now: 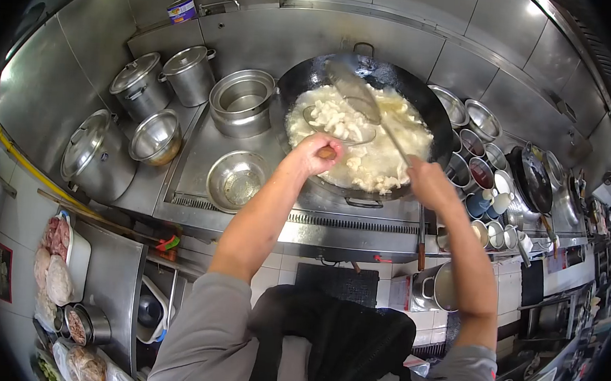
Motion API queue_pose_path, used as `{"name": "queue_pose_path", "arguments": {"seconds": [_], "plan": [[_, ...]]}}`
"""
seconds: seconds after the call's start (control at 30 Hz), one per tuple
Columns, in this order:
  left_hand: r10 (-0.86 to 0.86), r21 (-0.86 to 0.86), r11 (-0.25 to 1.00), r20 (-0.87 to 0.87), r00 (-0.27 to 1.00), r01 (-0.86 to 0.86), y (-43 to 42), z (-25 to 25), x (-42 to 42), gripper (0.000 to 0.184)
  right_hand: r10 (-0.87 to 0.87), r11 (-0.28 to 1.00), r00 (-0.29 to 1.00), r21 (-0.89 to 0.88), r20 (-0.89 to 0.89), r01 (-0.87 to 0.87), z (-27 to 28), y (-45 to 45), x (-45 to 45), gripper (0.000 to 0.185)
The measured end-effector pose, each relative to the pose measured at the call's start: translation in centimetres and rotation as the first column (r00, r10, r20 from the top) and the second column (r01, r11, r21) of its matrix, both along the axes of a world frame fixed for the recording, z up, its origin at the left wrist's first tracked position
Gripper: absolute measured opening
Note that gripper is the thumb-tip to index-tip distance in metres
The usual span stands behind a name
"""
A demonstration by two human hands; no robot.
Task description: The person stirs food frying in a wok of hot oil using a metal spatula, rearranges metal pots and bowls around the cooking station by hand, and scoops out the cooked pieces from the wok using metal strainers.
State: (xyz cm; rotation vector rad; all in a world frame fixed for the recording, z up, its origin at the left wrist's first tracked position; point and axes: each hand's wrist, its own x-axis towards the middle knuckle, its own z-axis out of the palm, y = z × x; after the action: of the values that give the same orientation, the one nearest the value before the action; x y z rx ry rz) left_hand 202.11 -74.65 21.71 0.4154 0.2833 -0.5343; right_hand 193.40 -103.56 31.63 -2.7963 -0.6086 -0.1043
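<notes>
A big black wok (435, 107) holds cloudy, bubbling liquid and many pale, chunky pieces of food (377, 174). My left hand (315, 154) is closed around the wooden handle end of a wire strainer (372, 133), whose basket carries a heap of pale pieces over the wok. My right hand (433, 185) grips the handle of a long-handled spatula (355, 95). Its broad grey head, somewhat blurred, is tilted above the strainer toward the wok's far side. Whether the head touches the food is unclear.
Left of the wok stand a metal pot (240, 108), a steel bowl (232, 178) and several lidded pots (143, 83). Seasoning containers (480, 173) crowd the right side. A tray of raw meat (77, 259) sits at lower left. The stove's front edge (302, 238) runs before me.
</notes>
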Motion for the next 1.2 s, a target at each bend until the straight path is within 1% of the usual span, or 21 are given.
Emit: {"name": "queue_pose_path", "arguments": {"seconds": [0.03,0.07,0.1,0.17,0.23,0.27,0.3,0.33,0.37,0.4,0.53,0.63,0.67,0.73,0.8,0.9,0.97,1.03,1.13,1.17,1.2], "plan": [[-0.027,-0.054,0.998,0.013,1.0,0.028,0.8,-0.1,-0.6,0.009,-0.029,1.0,1.0,0.01,0.003,0.029,2.3,-0.3,-1.8,0.024],[-0.004,-0.027,1.0,-0.012,1.0,0.003,1.1,0.7,-1.8,0.009,0.013,0.999,0.99,0.043,0.138,-0.019,3.0,-1.3,-3.0,0.025],[-0.011,0.011,1.0,0.016,1.0,0.01,1.4,1.1,-2.4,0.01,0.067,0.993,0.977,0.087,0.201,-0.086,3.3,-2.8,-3.5,0.026],[-0.029,0.082,0.996,0.072,0.997,0.023,1.7,1.3,-3.3,0.011,-0.028,0.991,0.993,0.127,-0.111,0.042,8.0,-2.5,-6.5,0.026],[-0.05,0.162,0.986,0.105,0.993,0.032,1.3,1.5,-4.1,0.014,-0.151,0.965,0.9,0.137,-0.409,0.225,10.1,-1.5,-8.3,0.025],[-0.067,0.203,0.978,0.118,0.991,0.041,1.0,1.4,-4.6,0.016,-0.12,0.969,0.904,0.152,-0.41,0.197,7.8,-1.2,-7.2,0.024],[-0.052,0.287,0.958,0.127,0.991,0.014,0.6,1.7,-5.5,0.018,-0.076,0.989,0.956,0.098,-0.285,0.108,3.8,-0.9,-5.4,0.025],[-0.04,0.368,0.93,0.136,0.99,-0.013,0.1,2.1,-6.6,0.019,0.024,0.999,0.998,0.047,0.056,-0.026,-2.2,-1.3,-2.6,0.025],[-0.027,0.444,0.895,0.149,0.989,-0.043,-0.2,2.3,-7.3,0.021,-0.002,0.997,0.997,0.077,0.08,-0.004,-5.2,-0.5,-0.5,0.023],[-0.119,0.498,0.867,0.181,0.976,0.013,0.8,0.8,-6.9,0.023,-0.026,0.994,0.994,0.109,0.105,0.015,-6.5,0.2,0.8,0.021],[-0.106,0.557,0.831,0.168,0.98,-0.005,2.7,2.4,-7.9,0.019,-0.076,0.957,0.983,0.263,-0.168,0.119,-0.2,-0.4,-2.8,0.023],[-0.098,0.539,0.842,0.161,0.982,-0.005,3.2,2.4,-7.7,0.014,-0.104,0.941,0.915,0.26,-0.389,0.218,6.1,0.0,-7.7,0.026],[-0.102,0.534,0.846,0.173,0.98,-0.007,3.1,2.5,-7.6,0.013,-0.059,0.962,0.976,0.248,-0.21,0.112,4.3,-0.1,-7.0,0.027],[-0.123,0.526,0.85,0.181,0.976,0.01,2.4,2.4,-8.1,0.012,0.049,0.983,0.989,0.169,0.141,-0.072,-2.8,-0.2,-4.6,0.028],[-0.147,0.546,0.838,0.181,0.972,0.025,1.9,2.4,-8.5,0.012,-0.064,0.985,0.997,0.161,0.043,0.056,-4.7,2.7,-2.6,0.029],[-0.148,0.485,0.873,0.154,0.977,0.056,2.5,2.5,-7.9,0.014,-0.074,0.973,0.995,0.222,0.071,0.056,-4.2,3.5,-0.6,0.031],[-0.147,0.384,0.919,0.139,0.979,0.084,3.0,2.3,-6.9,0.015,-0.054,0.948,0.992,0.317,0.118,0.013,0.5,2.3,-3.5,0.033],[-0.143,0.248,0.963,0.129,0.981,0.108,3.1,1.4,-6.4,0.015,-0.084,0.926,0.996,0.371,0.027,0.068,5.3,1.3,-7.4,0.033],[-0.102,0.104,0.99,0.048,0.994,0.097,2.6,2.2,-6.1,0.013,-0.011,0.96,0.997,0.281,0.08,-0.012,2.4,-0.2,-9.2,0.032],[-0.096,0.064,0.993,0.022,0.995,0.094,2.3,2.2,-6.1,0.012,-0.077,0.99,0.993,0.11,-0.085,0.086,1.0,0.6,-8.4,0.031],[-0.101,0.029,0.994,0.005,0.995,0.101,2.2,1.8,-6.2,0.012,-0.096,0.991,0.994,0.093,-0.046,0.1,-2.3,0.8,-6.4,0.032]]}}
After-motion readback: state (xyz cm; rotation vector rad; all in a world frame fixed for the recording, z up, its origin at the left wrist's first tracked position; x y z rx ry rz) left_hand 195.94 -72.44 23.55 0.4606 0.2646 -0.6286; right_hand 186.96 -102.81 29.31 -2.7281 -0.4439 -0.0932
